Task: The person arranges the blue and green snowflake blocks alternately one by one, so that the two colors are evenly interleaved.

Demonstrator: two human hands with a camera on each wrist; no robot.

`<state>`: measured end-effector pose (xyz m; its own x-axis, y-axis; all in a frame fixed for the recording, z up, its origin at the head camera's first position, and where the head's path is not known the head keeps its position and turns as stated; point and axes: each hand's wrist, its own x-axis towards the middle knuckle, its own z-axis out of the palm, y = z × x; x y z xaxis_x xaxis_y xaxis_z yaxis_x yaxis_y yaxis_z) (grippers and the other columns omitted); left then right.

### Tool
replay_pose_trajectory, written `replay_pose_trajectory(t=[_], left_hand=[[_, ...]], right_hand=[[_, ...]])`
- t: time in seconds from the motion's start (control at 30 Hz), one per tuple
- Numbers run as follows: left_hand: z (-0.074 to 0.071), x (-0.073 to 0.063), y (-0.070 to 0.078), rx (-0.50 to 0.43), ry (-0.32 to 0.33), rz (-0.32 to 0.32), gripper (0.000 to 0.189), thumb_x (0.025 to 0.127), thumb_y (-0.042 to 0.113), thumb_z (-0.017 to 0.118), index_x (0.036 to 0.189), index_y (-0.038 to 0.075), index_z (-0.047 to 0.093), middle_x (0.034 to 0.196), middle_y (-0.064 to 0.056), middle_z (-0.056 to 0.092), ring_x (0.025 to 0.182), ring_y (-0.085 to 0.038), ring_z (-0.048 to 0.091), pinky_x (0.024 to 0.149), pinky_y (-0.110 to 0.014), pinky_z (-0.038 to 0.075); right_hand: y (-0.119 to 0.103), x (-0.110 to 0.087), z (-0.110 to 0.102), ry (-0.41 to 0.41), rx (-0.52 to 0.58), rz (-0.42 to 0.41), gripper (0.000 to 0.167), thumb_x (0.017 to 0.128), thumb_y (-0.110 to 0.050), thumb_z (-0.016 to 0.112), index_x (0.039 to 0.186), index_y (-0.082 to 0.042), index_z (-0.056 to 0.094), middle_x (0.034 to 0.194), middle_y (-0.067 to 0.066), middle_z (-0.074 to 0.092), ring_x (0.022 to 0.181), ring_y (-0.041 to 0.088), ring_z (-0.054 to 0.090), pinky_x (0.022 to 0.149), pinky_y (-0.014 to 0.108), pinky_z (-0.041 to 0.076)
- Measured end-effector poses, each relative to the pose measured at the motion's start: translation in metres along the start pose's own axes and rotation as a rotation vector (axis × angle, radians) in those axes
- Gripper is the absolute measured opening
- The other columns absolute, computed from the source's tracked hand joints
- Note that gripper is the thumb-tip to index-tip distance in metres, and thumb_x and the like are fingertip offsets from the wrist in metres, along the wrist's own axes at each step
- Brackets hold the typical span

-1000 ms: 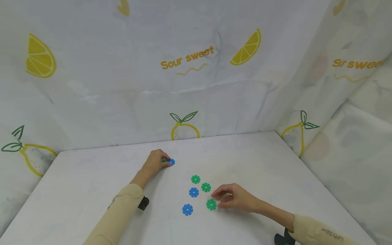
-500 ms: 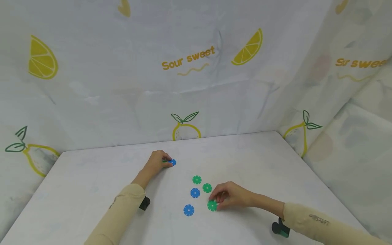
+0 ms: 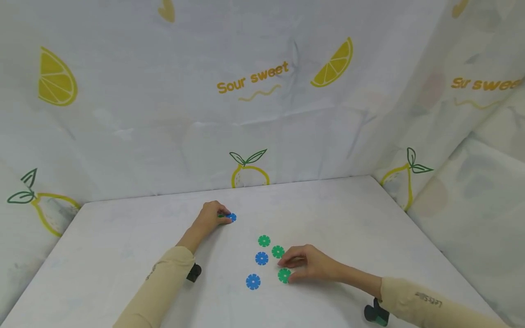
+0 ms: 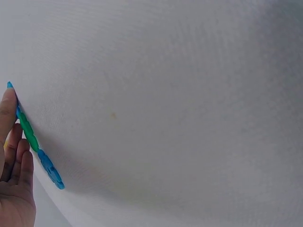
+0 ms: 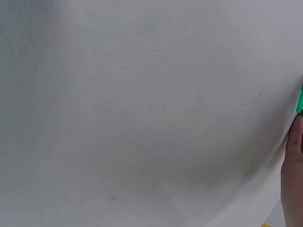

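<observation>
My left hand (image 3: 208,216) pinches a short row of joined snowflake building discs near the back of the table. In the left wrist view the row shows a green disc (image 4: 29,133) between blue ones, with a blue disc (image 4: 50,170) at the lower end; the thumb covers part of the upper one. At the front, my right hand (image 3: 311,264) reaches over a loose green disc (image 3: 284,275), its thumb at the right edge and fingertips just above the far edge, thumb and fingers spread apart. In the right wrist view a sliver of green disc (image 5: 300,101) shows beyond a fingertip.
More loose discs lie flat left of my right hand: two green, one far (image 3: 264,240) and one near the fingers (image 3: 278,251), plus two blue, one central (image 3: 261,258) and one closer (image 3: 253,281). A lemon-print cloth (image 3: 172,136) hangs behind the white table (image 3: 348,209).
My right hand has moved left to the nearest green disc, and its fingers have since spread slightly. The left hand has kept its hold on the joined discs; the loose discs lie as before.
</observation>
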<state>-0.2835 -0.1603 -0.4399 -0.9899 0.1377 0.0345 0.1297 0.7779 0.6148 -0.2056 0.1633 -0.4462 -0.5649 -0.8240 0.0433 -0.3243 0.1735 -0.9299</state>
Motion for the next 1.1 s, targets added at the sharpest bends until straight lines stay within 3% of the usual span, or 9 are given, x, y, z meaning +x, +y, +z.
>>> replay_pose_trajectory(t=[0.43, 0.7, 0.93, 1.1], left_hand=[[0.000, 0.001, -0.006, -0.003, 0.016, 0.025, 0.019, 0.078, 0.010, 0.079, 0.093, 0.000, 0.073, 0.093, -0.010, 0.064, 0.094, -0.027, 0.060, 0.088, -0.042, 0.049], [0.001, 0.001, -0.004, -0.008, 0.023, 0.064, 0.019, 0.077, 0.009, 0.079, 0.092, -0.002, 0.073, 0.090, -0.011, 0.065, 0.091, -0.028, 0.060, 0.085, -0.042, 0.050], [0.002, 0.001, -0.003, -0.020, 0.030, 0.018, 0.019, 0.077, 0.008, 0.079, 0.093, -0.001, 0.073, 0.092, -0.010, 0.064, 0.093, -0.027, 0.059, 0.087, -0.041, 0.050], [0.001, 0.001, -0.003, -0.022, 0.029, 0.028, 0.019, 0.077, 0.009, 0.079, 0.092, -0.001, 0.073, 0.092, -0.010, 0.064, 0.092, -0.027, 0.060, 0.086, -0.041, 0.050]], right_hand=[[-0.002, -0.005, 0.001, -0.062, 0.081, 0.059, 0.032, 0.083, -0.005, 0.073, 0.111, 0.007, 0.064, 0.110, 0.020, 0.065, 0.095, 0.022, 0.066, 0.086, 0.032, 0.053], [-0.006, -0.017, 0.011, 0.039, -0.070, 0.055, 0.035, 0.080, -0.014, 0.078, 0.111, 0.000, 0.067, 0.108, 0.009, 0.067, 0.095, 0.010, 0.063, 0.085, 0.025, 0.053], [-0.001, -0.020, 0.017, 0.076, -0.162, -0.002, 0.033, 0.079, -0.019, 0.079, 0.108, -0.005, 0.072, 0.103, 0.003, 0.063, 0.095, 0.009, 0.059, 0.084, 0.023, 0.052], [0.002, -0.019, 0.018, 0.085, -0.179, -0.008, 0.032, 0.080, -0.022, 0.078, 0.107, -0.007, 0.072, 0.103, 0.001, 0.061, 0.094, 0.010, 0.058, 0.083, 0.022, 0.052]])
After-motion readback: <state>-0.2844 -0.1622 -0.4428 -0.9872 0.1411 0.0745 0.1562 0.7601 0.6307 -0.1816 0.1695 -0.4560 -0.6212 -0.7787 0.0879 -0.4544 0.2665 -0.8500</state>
